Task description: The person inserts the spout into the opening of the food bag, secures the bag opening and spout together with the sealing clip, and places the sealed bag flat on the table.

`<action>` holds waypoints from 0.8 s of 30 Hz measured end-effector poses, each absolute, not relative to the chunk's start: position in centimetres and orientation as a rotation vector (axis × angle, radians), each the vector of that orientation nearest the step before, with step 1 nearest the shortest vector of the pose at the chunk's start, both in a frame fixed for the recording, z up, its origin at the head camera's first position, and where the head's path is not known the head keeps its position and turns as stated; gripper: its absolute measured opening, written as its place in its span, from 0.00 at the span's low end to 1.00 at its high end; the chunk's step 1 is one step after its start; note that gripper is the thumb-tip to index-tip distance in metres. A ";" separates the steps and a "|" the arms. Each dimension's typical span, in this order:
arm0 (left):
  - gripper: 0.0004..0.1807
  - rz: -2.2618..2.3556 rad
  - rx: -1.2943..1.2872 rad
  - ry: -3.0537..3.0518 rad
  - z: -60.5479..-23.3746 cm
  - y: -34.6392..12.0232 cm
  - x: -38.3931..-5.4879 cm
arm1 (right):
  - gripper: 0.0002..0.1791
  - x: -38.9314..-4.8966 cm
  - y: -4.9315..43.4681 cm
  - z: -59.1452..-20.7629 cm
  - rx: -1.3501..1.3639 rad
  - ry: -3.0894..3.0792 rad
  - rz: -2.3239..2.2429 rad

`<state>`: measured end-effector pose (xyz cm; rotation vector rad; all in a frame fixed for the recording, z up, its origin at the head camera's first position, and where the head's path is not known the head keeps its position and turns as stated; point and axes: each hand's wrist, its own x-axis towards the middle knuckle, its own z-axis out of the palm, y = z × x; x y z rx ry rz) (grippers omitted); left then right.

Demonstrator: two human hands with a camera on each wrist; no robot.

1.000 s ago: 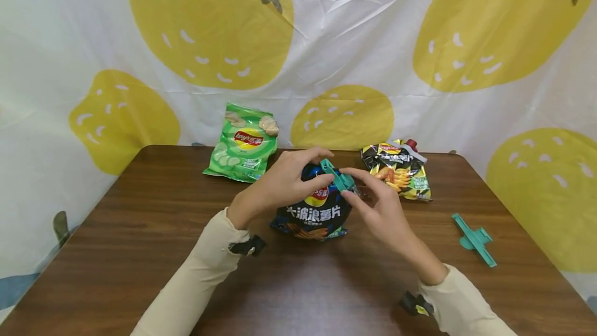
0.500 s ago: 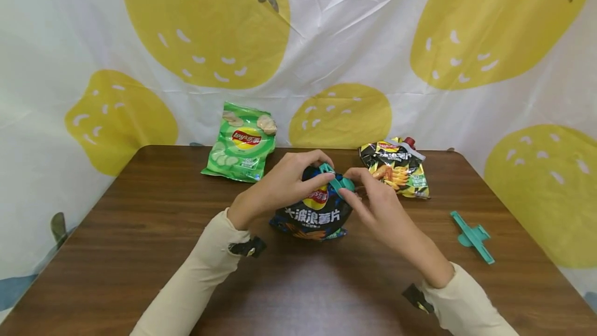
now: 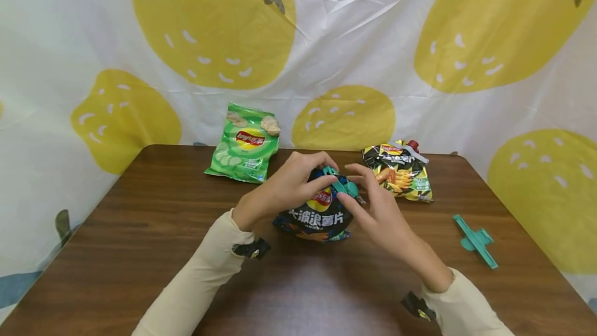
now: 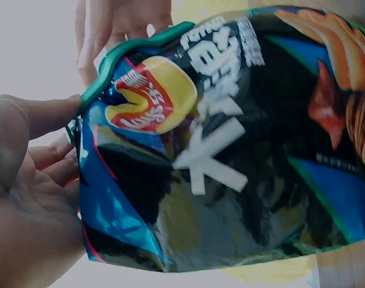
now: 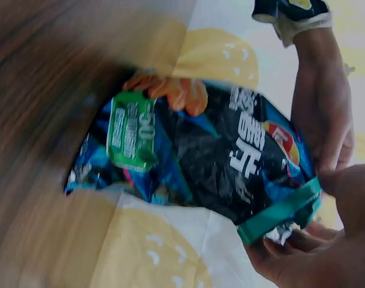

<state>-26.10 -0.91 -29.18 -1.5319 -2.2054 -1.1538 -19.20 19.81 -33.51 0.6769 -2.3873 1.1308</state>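
Teal clip (image 5: 279,211) lies across the black chip bag's (image 3: 317,217) top, pinched by the fingers (image 3: 355,209) of left hand (image 3: 294,178) and right hand (image 3: 381,206). Right wrist view: bag's green label (image 5: 132,129) exposed. Head view alone: second clip (image 3: 477,241) on bench (image 3: 280,294), right of the fingers.

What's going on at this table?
A person's left hand and right hand are holding a teal clip across the top of a dark chip bag; whether it has snapped shut, I can't tell. A second teal clip lies loose on the table. Farther back are a green chip bag and a yellow-and-black bag with a grey clip.
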 end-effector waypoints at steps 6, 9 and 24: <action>0.07 -1.206 -1.495 -2.193 -29.2 -0.1 -25.5 | 0.13 -19.1 19.5 -33.8 0.689 -2.278 0.971; 0.09 -1.252 -1.418 -2.224 -29.3 0.1 -25.3 | 0.12 -19.1 19.4 -33.9 0.682 -2.248 0.991; 0.07 -1.329 -1.375 -2.284 -29.6 0.4 -24.9 | 0.13 -19.4 19.7 -34.2 0.608 -2.209 1.275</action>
